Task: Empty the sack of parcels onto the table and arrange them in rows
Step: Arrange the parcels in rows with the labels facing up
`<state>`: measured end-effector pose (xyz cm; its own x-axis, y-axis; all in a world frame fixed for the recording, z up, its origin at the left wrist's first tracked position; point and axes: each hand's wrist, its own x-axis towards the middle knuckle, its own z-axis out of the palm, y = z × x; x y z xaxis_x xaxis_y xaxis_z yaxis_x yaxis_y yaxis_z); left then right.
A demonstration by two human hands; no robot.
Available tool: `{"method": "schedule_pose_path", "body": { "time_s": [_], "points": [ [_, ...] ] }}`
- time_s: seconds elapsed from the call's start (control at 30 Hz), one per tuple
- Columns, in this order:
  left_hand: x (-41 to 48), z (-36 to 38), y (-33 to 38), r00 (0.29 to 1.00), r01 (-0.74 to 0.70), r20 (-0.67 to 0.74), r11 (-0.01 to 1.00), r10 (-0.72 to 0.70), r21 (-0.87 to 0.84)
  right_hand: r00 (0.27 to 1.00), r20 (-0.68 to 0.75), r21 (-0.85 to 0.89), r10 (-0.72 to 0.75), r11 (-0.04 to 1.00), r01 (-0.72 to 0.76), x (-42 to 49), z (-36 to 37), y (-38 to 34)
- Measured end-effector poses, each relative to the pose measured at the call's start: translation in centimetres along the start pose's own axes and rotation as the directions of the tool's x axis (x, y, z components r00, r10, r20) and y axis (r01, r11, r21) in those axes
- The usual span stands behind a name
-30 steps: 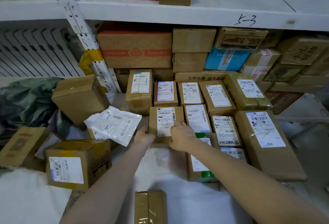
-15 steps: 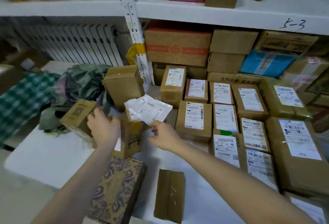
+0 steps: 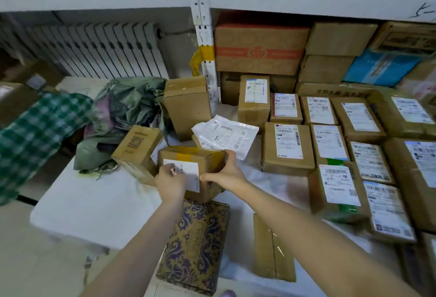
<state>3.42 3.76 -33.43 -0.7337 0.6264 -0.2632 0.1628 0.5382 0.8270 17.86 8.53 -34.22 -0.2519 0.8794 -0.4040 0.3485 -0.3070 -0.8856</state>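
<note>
Cardboard box (image 3: 204,159) held between left hand (image 3: 170,182) and right hand (image 3: 227,175), both grips closed on it

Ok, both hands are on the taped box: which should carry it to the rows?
Likely the right. The right hand grips the taped box on the side facing the rows, which lie to the right; the left hand holds its label face, farther from them.

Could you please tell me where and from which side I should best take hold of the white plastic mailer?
Probably pinch its free right edge, coming from the right: the white plastic mailer is thin and limp, lies propped up off the table, and that edge juts clear.
</note>
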Motion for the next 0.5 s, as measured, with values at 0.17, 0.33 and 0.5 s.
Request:
{"method": "schedule_pose_path", "body": {
  "time_s": [0.17,0.33,0.5],
  "points": [
    [-1.5,-0.7,0.9,0.979,-0.097,-0.182,0.995,0.095,-0.005,0.998,-0.029,0.294,0.053,0.955,-0.042,-2.2,-3.9,0.0],
    [-5.4,1.3,3.7,0.928,0.16,0.373,0.888,0.014,-0.43,0.998,0.011,0.68,0.067,0.731,-0.056,-5.1,-8.4,1.4],
    [-7.4,4.0,5.2,0.732,0.38,0.681,0.806,0.037,-0.453,0.995,0.002,0.613,0.104,0.786,-0.083,-8.0,-10.1,3.0]
  ]
}}
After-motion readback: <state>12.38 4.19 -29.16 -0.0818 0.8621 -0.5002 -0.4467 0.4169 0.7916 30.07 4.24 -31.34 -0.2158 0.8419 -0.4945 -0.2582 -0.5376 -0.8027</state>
